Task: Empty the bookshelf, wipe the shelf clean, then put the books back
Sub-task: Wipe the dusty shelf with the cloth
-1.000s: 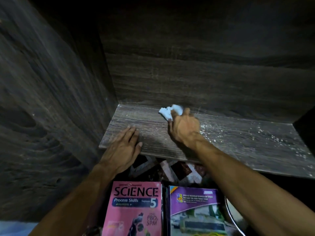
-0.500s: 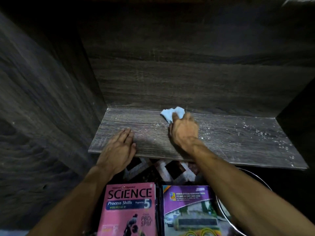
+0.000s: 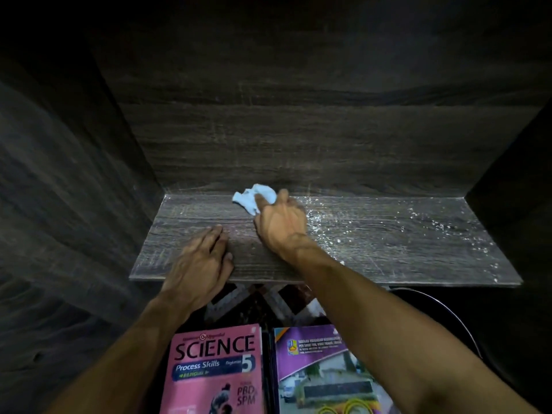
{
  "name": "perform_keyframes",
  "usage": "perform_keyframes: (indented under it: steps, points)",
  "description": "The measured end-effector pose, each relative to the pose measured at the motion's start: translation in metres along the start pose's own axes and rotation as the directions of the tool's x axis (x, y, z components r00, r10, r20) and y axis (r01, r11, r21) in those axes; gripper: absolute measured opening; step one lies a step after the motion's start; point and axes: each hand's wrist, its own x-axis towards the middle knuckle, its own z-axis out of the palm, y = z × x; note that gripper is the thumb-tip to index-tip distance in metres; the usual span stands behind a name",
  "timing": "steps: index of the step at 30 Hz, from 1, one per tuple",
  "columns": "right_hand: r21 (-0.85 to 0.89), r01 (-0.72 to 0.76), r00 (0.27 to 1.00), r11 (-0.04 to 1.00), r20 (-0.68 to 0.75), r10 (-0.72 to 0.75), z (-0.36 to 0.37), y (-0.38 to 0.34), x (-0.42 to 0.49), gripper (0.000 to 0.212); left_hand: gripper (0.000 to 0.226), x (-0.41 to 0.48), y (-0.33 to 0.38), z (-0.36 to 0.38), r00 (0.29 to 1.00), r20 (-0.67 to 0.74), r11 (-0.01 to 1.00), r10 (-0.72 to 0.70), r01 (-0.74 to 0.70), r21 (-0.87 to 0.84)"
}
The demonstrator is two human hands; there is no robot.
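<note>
Right hand (image 3: pixel 280 225) slid cloth (image 3: pixel 254 198) leftward along shelf (image 3: pixel 388 249); left hand (image 3: pixel 198 264) flat.

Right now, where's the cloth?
In the head view, the pale blue cloth sits at the back of the shelf, left of centre, gripped by the right hand.

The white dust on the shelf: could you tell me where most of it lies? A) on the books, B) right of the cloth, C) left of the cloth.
B: the white dust speckles the shelf right of the cloth held by the right hand.
</note>
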Motion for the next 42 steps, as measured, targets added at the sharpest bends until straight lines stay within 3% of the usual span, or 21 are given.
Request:
perform_keyframes:
  steps: [3, 9, 12, 16, 21, 25, 30, 33, 38, 40, 42]
  points:
    - [0.068, -0.120, 0.992, 0.990, -0.034, 0.122, 0.000, 0.028, -0.010, 0.047, 0.060, 0.006, 0.009, -0.001, 1.000, 0.008, 1.000, 0.024, -0.024, -0.001]
    - [-0.094, -0.281, 0.958, 0.955, -0.075, 0.275, -0.027, 0.087, -0.043, 0.049, 0.062, 0.012, 0.035, -0.003, 0.997, 0.023, 0.997, 0.075, -0.075, -0.009]
    - [-0.055, -0.155, 0.980, 0.986, -0.134, 0.146, -0.031, 0.050, -0.058, 0.054, 0.068, 0.018, 0.044, -0.001, 0.997, 0.028, 0.996, 0.077, -0.076, -0.036]
    - [-0.005, 0.016, 1.000, 1.000, -0.014, -0.016, -0.007, -0.001, -0.078, 0.057, 0.066, 0.018, 0.053, -0.001, 0.996, 0.038, 0.995, 0.086, -0.084, -0.063]
    - [-0.034, -0.094, 0.995, 0.995, 0.012, 0.094, -0.014, 0.056, -0.089, 0.058, 0.070, 0.013, 0.057, 0.001, 0.999, 0.037, 0.998, 0.034, -0.032, -0.053]
    - [-0.049, -0.218, 0.973, 0.975, -0.093, 0.213, -0.040, 0.099, -0.095, 0.054, 0.069, 0.010, 0.084, 0.001, 0.991, 0.035, 0.991, 0.127, -0.125, -0.035]
    - [0.018, -0.050, 0.982, 0.999, -0.182, 0.052, -0.023, 0.053, -0.118, 0.050, 0.066, 0.007, 0.098, 0.011, 0.992, 0.047, 0.993, 0.119, -0.118, -0.019]
    - [0.053, -0.017, 0.982, 0.998, -0.187, 0.026, -0.004, 0.046, -0.129, 0.050, 0.072, 0.006, 0.096, 0.012, 0.990, 0.039, 0.991, 0.134, -0.133, -0.019]
    - [-0.048, -0.103, 0.981, 0.994, -0.169, 0.093, -0.018, 0.101, -0.130, 0.049, 0.077, 0.008, 0.098, 0.015, 0.992, 0.021, 0.991, 0.121, -0.120, -0.052]
    - [-0.007, -0.158, 0.966, 0.987, -0.207, 0.153, -0.028, 0.114, -0.129, 0.051, 0.078, 0.009, 0.096, 0.017, 0.993, 0.017, 0.991, 0.116, -0.115, -0.064]
    - [0.064, -0.120, 0.962, 0.991, -0.240, 0.132, -0.033, 0.105, -0.130, 0.052, 0.080, 0.010, 0.097, 0.018, 0.993, 0.019, 0.992, 0.114, -0.113, -0.053]
